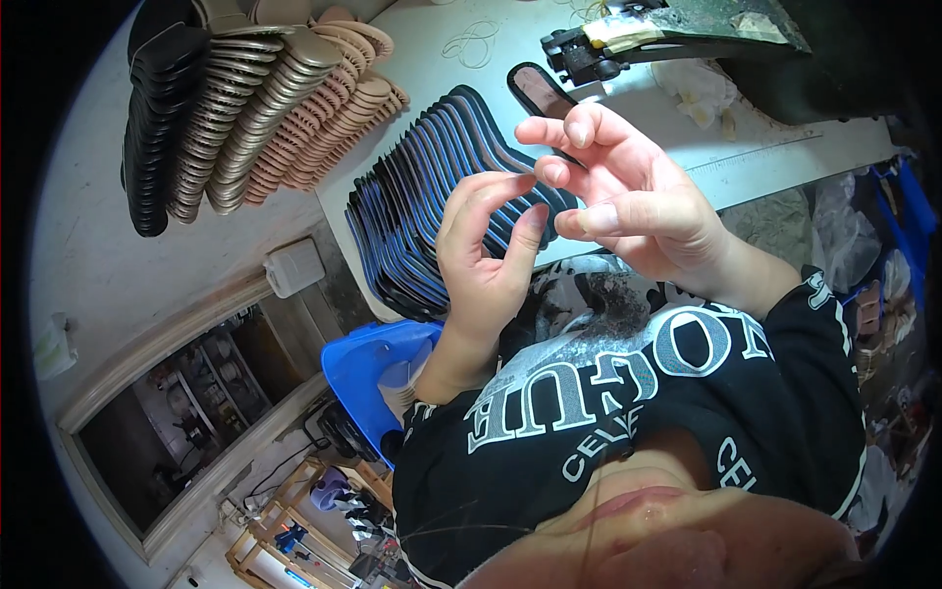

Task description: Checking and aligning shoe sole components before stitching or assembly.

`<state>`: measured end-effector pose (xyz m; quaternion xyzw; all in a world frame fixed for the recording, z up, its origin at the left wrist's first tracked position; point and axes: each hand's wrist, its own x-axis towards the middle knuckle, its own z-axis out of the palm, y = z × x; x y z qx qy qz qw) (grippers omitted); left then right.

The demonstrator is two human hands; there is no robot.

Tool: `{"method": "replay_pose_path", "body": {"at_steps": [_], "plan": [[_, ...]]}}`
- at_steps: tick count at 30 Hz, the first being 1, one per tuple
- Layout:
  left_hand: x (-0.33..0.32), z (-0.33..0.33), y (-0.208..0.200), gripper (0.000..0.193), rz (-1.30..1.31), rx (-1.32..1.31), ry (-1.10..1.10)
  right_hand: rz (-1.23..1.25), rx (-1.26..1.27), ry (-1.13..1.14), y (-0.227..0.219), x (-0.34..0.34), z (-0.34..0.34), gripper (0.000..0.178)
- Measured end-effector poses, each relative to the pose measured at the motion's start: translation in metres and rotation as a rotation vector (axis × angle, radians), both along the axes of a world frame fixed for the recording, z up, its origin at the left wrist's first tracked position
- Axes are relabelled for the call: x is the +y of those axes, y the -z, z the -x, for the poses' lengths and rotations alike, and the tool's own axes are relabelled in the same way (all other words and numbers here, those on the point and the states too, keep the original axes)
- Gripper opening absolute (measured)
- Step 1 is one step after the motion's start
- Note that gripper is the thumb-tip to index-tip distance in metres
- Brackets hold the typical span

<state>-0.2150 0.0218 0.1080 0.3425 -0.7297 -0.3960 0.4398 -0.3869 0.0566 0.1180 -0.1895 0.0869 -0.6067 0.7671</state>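
Note:
Both of my hands are raised close together over the near side of a white table [628, 98]. My left hand [486, 240] has its thumb and index finger apart, with nothing visible between them. Its fingertips come close to those of my right hand [653, 196], whose fingers are loosely bent and spread, also with nothing visible in them. Behind my left hand stands a long row of black shoe soles [417, 191] with bluish edges, packed side by side. Beyond my right fingers lies a single sole [538, 90] with a black rim and pinkish middle, partly hidden by them.
A sewing machine [687, 34] stands at the far right of the table. Stacked black [162, 128], gold [260, 118] and pink [334, 118] shoe pieces are at the upper left. Loose thread [471, 44] lies at the back. A blue bin [358, 378] stands beside my left forearm.

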Motion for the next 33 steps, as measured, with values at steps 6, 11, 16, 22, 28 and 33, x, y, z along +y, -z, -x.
{"method": "replay_pose_path", "body": {"at_steps": [6, 11, 16, 22, 28, 33], "plan": [[-0.001, -0.002, -0.003, 0.023, 0.006, -0.061, 0.020, 0.024, -0.020, -0.014, 0.000, -0.001, 0.001, 0.039], [0.000, -0.002, -0.003, 0.025, -0.006, -0.103, 0.027, 0.016, 0.069, 0.031, -0.002, -0.001, -0.003, 0.033], [-0.010, -0.003, 0.005, 0.023, 0.106, -0.375, -0.043, -0.081, 0.527, 0.245, 0.032, -0.017, -0.006, 0.019], [-0.020, -0.014, 0.062, 0.015, 0.164, -0.702, -0.047, -0.106, 0.865, 0.126, 0.110, -0.014, -0.012, 0.022], [-0.012, -0.006, 0.067, 0.024, 0.312, -0.692, -0.131, 0.301, 1.500, 0.530, 0.133, -0.011, -0.021, 0.028], [-0.011, -0.007, 0.065, 0.035, 0.256, -0.657, -0.177, -0.131, 1.349, 0.003, 0.094, -0.015, -0.013, 0.019]]}}
